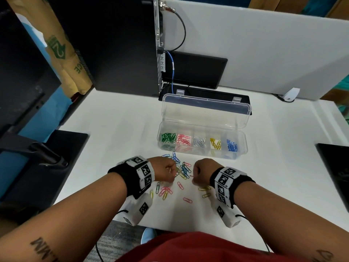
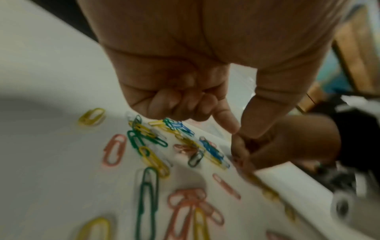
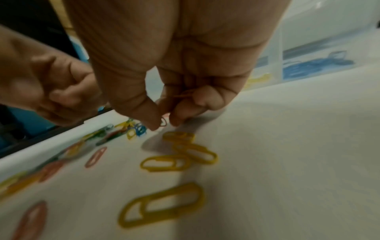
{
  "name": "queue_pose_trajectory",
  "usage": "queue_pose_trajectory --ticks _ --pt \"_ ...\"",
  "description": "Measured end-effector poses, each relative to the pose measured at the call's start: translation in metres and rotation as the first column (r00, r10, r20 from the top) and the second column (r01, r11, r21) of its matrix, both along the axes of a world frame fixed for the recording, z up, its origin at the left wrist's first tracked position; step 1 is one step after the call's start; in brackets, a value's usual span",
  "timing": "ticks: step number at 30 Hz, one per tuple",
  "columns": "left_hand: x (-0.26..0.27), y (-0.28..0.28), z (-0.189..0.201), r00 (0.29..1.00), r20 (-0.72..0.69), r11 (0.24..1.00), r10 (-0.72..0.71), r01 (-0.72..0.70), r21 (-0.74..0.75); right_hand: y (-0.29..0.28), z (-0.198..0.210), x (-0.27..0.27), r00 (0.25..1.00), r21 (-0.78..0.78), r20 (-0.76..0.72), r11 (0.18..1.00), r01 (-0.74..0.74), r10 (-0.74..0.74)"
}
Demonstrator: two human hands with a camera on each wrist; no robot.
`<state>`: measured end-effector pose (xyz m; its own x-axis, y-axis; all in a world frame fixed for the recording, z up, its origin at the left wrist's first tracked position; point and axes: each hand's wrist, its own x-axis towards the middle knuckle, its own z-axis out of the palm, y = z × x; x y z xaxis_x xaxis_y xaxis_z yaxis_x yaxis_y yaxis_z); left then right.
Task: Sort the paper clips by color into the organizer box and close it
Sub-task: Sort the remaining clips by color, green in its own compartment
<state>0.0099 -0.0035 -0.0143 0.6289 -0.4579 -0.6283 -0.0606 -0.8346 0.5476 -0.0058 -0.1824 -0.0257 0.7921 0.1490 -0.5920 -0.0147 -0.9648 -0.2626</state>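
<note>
The clear organizer box (image 1: 202, 154) stands with its lid (image 1: 207, 114) up. Its compartments hold green (image 1: 168, 138), pink (image 1: 183, 139), white (image 1: 199, 141), yellow (image 1: 215, 143) and blue clips (image 1: 232, 145). A mixed pile of loose clips (image 1: 183, 170) lies in front of it, between my hands. My right hand (image 3: 162, 125) pinches a pink clip (image 3: 163, 122) between thumb and forefinger, just above yellow clips (image 3: 180, 155). My left hand (image 2: 236, 133) hovers over the pile with its fingers curled and its forefinger tip near the thumb. Whether it holds a clip is unclear.
A black computer tower (image 1: 113, 44) with cables stands at the back left. A flat black device (image 1: 205, 91) sits behind the box, before a white partition (image 1: 264, 53). Black monitor bases lie at left (image 1: 47, 167) and right (image 1: 334, 173). The table's near edge runs below my wrists.
</note>
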Motion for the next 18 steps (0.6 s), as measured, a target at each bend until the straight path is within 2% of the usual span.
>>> queue_pose_trajectory --ticks 2,6,9,12,14,16,18 --pt "-0.005 -0.01 -0.001 0.989 0.088 0.992 -0.115 0.11 0.06 -0.007 0.002 0.0 0.998 0.069 -0.016 0.996 0.058 -0.057" --pt "-0.012 -0.029 -0.009 0.945 0.15 0.95 -0.289 0.263 0.17 -0.024 0.006 -0.001 0.98 0.278 -0.005 0.942 0.19 -0.197" --pt "-0.012 -0.035 -0.012 0.919 0.171 0.925 -0.354 0.318 0.208 -0.033 0.007 0.0 0.951 0.376 -0.09 0.874 0.309 -0.297" --pt "-0.011 -0.035 -0.017 0.916 0.174 0.919 -0.362 0.319 0.23 -0.036 0.01 0.001 0.903 0.408 -0.217 0.806 0.429 -0.37" --pt "-0.011 -0.034 -0.019 0.911 0.18 0.914 -0.37 0.322 0.247 -0.036 0.011 0.003 0.848 0.448 -0.325 0.721 0.528 -0.419" --pt "-0.011 -0.033 -0.019 0.907 0.191 0.911 -0.376 0.323 0.256 -0.033 0.012 0.004 0.769 0.489 -0.426 0.594 0.639 -0.477" --pt "-0.012 -0.032 -0.018 0.91 0.192 0.917 -0.367 0.319 0.24 -0.028 0.014 0.004 0.732 0.503 -0.478 0.532 0.681 -0.486"
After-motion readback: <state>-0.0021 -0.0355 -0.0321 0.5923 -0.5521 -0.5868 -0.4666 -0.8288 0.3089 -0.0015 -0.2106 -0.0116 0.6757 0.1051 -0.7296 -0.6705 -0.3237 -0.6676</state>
